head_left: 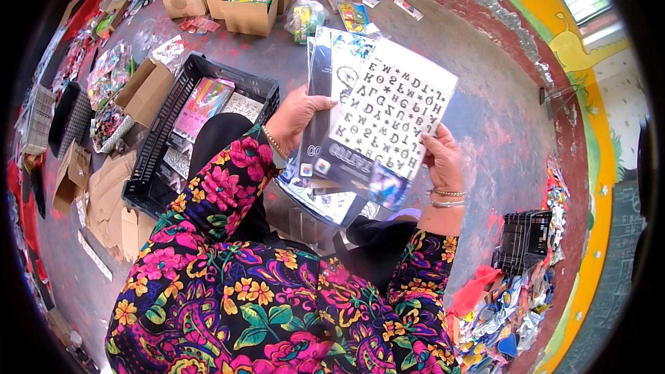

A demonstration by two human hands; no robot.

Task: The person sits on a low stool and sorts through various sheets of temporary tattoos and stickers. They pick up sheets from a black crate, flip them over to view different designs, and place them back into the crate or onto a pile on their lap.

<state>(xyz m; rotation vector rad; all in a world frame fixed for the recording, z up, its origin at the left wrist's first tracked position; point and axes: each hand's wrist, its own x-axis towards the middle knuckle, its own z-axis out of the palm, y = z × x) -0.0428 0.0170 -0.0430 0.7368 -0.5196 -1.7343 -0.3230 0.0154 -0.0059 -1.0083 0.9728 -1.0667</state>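
My left hand point(296, 123) is closed on the left edge of several stacked sheets in dark printed packaging point(317, 90), its thumb lying on top. Over them slants a white sheet of black letters point(391, 90), turned upside down. The right hand point(444, 158) pinches that letter sheet by its right edge. A shiny blue and purple patch point(389, 185) shows at the pack's lower corner. Below my hands, between my knees, stands a clear plastic bin point(294, 215) with more printed sheets point(332, 204) in it. My sleeves partly cover its sides.
To my left stands a black plastic crate point(147, 179) holding flat packs. Cardboard boxes point(253, 19) with colourful packs are at the far left, and opened cardboard point(114, 197) lies nearer. At right, a dark crate point(524, 235) stands beside a heap of scraps point(495, 322) along the wall.
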